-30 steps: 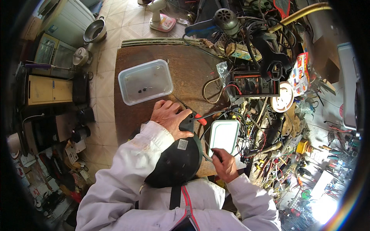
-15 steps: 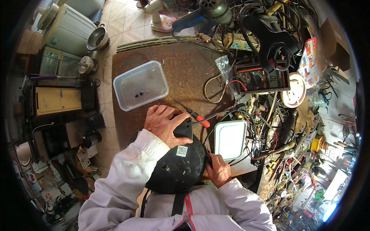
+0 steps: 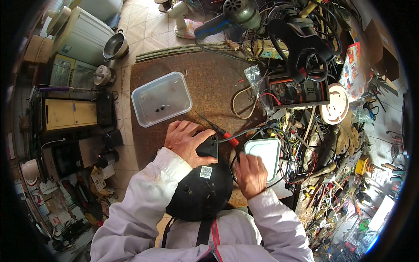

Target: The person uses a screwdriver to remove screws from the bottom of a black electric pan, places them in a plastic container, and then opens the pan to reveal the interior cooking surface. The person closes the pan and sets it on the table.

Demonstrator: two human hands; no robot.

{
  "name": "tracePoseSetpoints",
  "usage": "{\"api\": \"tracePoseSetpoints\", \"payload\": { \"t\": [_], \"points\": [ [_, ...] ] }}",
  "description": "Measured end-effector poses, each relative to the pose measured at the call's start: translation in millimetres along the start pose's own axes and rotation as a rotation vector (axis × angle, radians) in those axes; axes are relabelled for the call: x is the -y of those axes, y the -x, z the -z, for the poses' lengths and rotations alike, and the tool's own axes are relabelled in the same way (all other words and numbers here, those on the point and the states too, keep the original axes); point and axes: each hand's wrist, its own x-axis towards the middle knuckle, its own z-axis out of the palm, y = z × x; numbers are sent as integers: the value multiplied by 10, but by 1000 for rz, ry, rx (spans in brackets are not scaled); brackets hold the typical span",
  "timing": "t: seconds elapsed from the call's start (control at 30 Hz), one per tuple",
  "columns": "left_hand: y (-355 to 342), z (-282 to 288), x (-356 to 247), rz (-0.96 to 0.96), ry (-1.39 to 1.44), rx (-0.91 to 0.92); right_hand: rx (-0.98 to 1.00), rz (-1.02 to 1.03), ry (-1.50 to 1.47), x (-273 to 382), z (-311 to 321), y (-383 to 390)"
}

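Note:
A black rounded device (image 3: 198, 194), marked with a square printed label, lies at the table's near edge against my front. My left hand (image 3: 187, 142) grips its narrower top part (image 3: 208, 149), thumb and fingers around it, where a black cable (image 3: 240, 134) comes out. My right hand (image 3: 252, 174) is just right of the device, beside the cable, fingers curled; what they hold is hidden. A red-handled pointed tool (image 3: 229, 138) lies beyond the top part. A clear plastic container (image 3: 161, 99) with small dark pieces sits at upper left; a pale green-rimmed tray (image 3: 266, 148) is right of my hand.
The brown wooden tabletop (image 3: 209, 83) holds a looped beige cord (image 3: 239, 109) and a multimeter (image 3: 297, 89). Piled wires, tools and parts (image 3: 318, 174) crowd the right side. A hair-dryer-like metal appliance (image 3: 238, 15) lies at the back. Pots (image 3: 114, 46) stand on the floor at left.
My right hand has moved up along the device's right side toward the cable's upper stretch. My left hand keeps its grip on the top part. The camera view has shifted slightly.

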Motion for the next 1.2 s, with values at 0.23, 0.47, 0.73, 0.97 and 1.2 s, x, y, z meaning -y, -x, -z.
{"api": "tracePoseSetpoints", "payload": {
  "t": [0.23, 0.47, 0.73, 0.97, 1.2],
  "points": [
    [1, 19, 8, 16, 8, -12, 36, 141, 261, -162, -433, -550],
    [32, 27, 34, 54, 32, 4, -35, -11, -264, -95, 303, -401],
    [23, -1, 38, 44, 30, -26, -31, 52, -532, 278, 1221, -635],
    [23, 20, 61, 53, 56, -7, 53, 203, -465, 404, 1105, -842],
    [35, 1, 70, 62, 95, 7, 129, 252, -378, 532, 1071, -941]
  ]
}}
